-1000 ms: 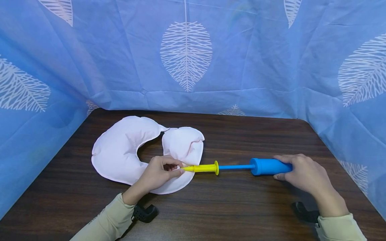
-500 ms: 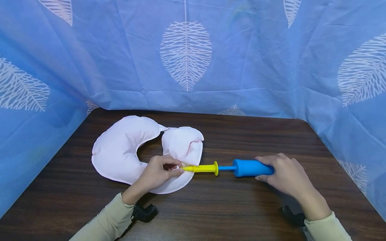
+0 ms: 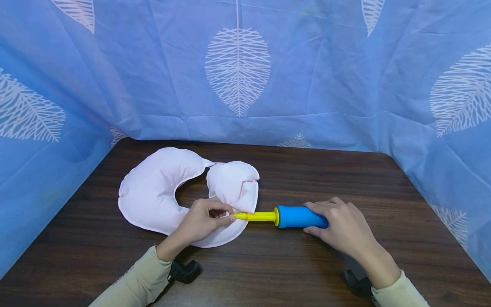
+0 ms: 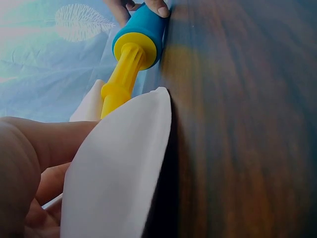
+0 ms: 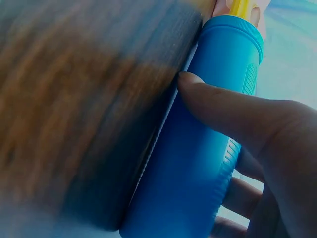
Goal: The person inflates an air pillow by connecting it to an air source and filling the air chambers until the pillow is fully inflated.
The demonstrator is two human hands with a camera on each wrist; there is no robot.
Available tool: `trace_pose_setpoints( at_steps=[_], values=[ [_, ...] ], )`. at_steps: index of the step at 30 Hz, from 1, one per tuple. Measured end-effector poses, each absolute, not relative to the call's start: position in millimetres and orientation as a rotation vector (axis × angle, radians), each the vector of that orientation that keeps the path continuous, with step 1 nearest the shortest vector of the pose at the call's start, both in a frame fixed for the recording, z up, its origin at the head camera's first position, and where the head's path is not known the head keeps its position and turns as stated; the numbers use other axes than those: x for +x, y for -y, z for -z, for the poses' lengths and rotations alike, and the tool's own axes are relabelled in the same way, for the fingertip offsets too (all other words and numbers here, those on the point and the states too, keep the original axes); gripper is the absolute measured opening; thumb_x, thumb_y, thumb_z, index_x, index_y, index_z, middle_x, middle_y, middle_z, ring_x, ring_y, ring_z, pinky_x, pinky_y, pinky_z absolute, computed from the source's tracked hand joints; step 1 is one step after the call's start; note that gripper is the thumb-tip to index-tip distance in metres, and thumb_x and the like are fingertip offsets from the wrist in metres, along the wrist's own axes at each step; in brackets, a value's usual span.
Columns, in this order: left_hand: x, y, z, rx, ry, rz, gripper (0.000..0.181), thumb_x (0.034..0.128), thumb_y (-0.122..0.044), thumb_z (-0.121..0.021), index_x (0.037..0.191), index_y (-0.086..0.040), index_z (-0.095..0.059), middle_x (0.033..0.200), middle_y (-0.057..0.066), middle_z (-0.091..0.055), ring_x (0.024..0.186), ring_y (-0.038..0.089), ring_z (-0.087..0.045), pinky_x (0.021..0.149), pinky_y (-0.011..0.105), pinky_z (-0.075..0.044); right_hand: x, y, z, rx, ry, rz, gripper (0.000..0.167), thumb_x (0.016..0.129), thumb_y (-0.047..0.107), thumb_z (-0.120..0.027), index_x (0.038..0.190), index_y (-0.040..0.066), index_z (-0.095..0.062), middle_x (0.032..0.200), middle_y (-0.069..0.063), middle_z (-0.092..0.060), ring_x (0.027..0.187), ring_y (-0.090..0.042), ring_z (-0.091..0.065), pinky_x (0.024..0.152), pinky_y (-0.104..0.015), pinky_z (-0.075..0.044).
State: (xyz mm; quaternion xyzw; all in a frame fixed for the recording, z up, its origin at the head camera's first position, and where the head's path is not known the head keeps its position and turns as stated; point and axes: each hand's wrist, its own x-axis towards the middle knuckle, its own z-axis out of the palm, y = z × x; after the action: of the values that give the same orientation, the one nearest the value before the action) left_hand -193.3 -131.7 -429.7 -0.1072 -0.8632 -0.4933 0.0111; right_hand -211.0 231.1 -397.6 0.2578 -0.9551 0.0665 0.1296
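A pale pink inflatable neck pillow (image 3: 147, 192) lies on the table, its right end folded and creased. My left hand (image 3: 199, 219) pinches the small white valve at the pillow's near right part, where the yellow nozzle of the hand pump (image 3: 301, 217) meets it. The fingers hide most of that joint. My right hand (image 3: 339, 224) grips the pump's blue barrel, thumb on the near side and fingers over the far side. The barrel sits against the yellow flange, so no blue rod shows. In the left wrist view, a pillow flap (image 4: 119, 163) covers part of the left fingers.
The dark wood-grain table (image 3: 291, 264) has rounded far corners. A blue curtain (image 3: 307, 76) with white leaf prints hangs behind it and along both sides. Black wrist devices (image 3: 185, 272) sit beneath both wrists, close to the tabletop.
My right hand has slid the blue barrel left, and the blue rod has gone into it until barrel and yellow flange meet. The left hand and pillow have stayed in place.
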Motion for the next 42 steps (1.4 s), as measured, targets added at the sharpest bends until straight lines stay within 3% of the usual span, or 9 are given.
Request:
trace_pose_setpoints(
  at_steps=[15, 23, 33, 42],
  values=[
    [-194.6, 132.3, 431.2, -0.341, 2.694, 1.526, 0.009, 0.0876, -0.008, -0.085, 0.095, -0.013, -0.085, 0.082, -0.002, -0.067, 0.075, 0.012, -0.059, 0.068, 0.022, -0.05, -214.7, -243.2, 392.1, 0.693, 2.875, -0.212, 0.065, 0.08, 0.045, -0.094, 0.137, 0.021, -0.075, 0.128, -0.008, -0.079, 0.114, -0.036, -0.07, 0.084, -0.058, -0.058],
    [-194.0, 131.8, 430.8, -0.325, 2.694, 1.532, 0.011, 0.0875, -0.007, -0.085, 0.095, -0.014, -0.085, 0.082, -0.002, -0.067, 0.076, 0.013, -0.059, 0.069, 0.021, -0.049, -225.8, -282.3, 390.5, 0.559, 2.978, -0.225, 0.069, 0.08, 0.042, -0.094, 0.141, 0.02, -0.072, 0.136, -0.019, -0.074, 0.123, -0.051, -0.065, 0.08, -0.063, -0.056],
    [-194.1, 131.3, 431.0, -0.312, 2.689, 1.546, 0.012, 0.0875, -0.007, -0.085, 0.098, -0.013, -0.086, 0.083, -0.002, -0.068, 0.076, 0.013, -0.06, 0.069, 0.021, -0.05, -237.6, -324.8, 387.6, 0.38, 3.1, -0.252, 0.075, 0.08, 0.044, -0.092, 0.146, 0.02, -0.068, 0.141, -0.031, -0.066, 0.125, -0.057, -0.058, 0.077, -0.064, -0.052],
    [-194.2, 132.7, 432.7, -0.308, 2.675, 1.55, 0.011, 0.0871, -0.007, -0.085, 0.096, -0.013, -0.086, 0.082, -0.002, -0.067, 0.075, 0.012, -0.059, 0.068, 0.022, -0.05, -238.3, -324.7, 384.6, 0.398, 3.103, -0.243, 0.072, 0.08, 0.041, -0.093, 0.144, 0.016, -0.07, 0.138, -0.032, -0.067, 0.122, -0.058, -0.059, 0.08, -0.066, -0.052]
  ],
)
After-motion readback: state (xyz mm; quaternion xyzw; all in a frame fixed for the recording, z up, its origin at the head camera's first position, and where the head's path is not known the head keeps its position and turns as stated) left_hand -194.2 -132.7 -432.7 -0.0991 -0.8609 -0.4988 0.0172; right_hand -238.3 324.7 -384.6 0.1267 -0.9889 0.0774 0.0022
